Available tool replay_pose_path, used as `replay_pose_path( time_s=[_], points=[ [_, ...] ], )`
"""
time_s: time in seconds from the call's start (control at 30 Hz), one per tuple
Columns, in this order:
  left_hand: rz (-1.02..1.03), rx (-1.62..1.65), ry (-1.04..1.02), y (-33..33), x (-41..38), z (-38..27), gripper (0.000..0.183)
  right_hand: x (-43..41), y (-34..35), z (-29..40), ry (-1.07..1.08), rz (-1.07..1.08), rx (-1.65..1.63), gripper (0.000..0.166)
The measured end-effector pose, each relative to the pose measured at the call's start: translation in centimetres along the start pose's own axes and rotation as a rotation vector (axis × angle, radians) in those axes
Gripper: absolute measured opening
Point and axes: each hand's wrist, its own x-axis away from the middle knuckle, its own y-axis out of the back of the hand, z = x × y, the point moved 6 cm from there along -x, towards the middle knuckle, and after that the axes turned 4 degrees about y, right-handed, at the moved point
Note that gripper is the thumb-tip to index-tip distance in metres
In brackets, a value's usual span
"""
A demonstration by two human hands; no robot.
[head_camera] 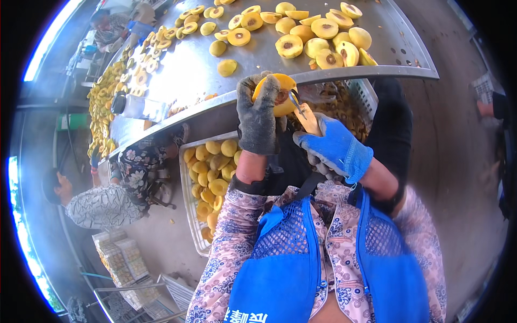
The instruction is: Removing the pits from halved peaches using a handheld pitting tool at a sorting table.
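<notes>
My left hand [259,121], in a dark work glove, grips a yellow peach half [286,110] just beyond the table's near edge. Its cut face is turned towards my right hand, with a brown centre showing. My right hand [335,143] wears a blue knit glove with grey palm. It holds the wooden handle of a pitting tool [308,121], whose curved metal loop is at the cut face. Beyond my hands, cut peach halves [325,28] lie on the metal table [258,56], several with pits in them.
A white crate [185,194] of peaches stands at my left. Under the table, another crate [365,97] holds brown scraps. A clear bottle [141,107] lies on the table. One co-worker [105,206] sits at left; another person [111,26] is farther off. Stacked crates [125,264] stand lower left.
</notes>
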Motion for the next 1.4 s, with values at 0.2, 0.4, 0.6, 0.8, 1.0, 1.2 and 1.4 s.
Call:
replay_pose_path(
  time_s=[0.2,0.4,0.6,0.8,1.0,1.2,1.4],
  points=[
    [-0.105,-0.058,-0.017,0.4,0.5,0.7,0.021,0.3,-0.3,0.3,0.0,-0.026,0.007,0.035],
    [-0.199,-0.203,-0.175,-0.3,2.1,-0.1,0.021,0.2,-0.5,-0.5,-0.002,0.008,-0.029,0.033],
    [-0.175,-0.199,-0.209,-0.7,3.0,0.3,0.024,0.2,-0.8,-0.9,0.038,0.116,-0.054,0.03],
    [-0.067,-0.249,-0.242,-0.7,2.9,-0.8,0.028,0.6,0.0,-0.3,0.002,0.167,0.024,0.029],
    [0.011,-0.038,0.093,-1.8,2.0,-0.2,0.033,0.8,0.0,0.3,0.067,0.108,0.076,0.031],
    [-0.076,-0.108,0.002,-1.4,2.7,-0.9,0.027,1.0,-0.5,-0.2,-0.053,0.275,-0.054,0.029],
    [-0.151,-0.404,-0.636,-1.7,3.4,-1.8,0.016,1.6,-0.7,-0.3,-0.04,0.192,-0.103,0.025]
  ],
)
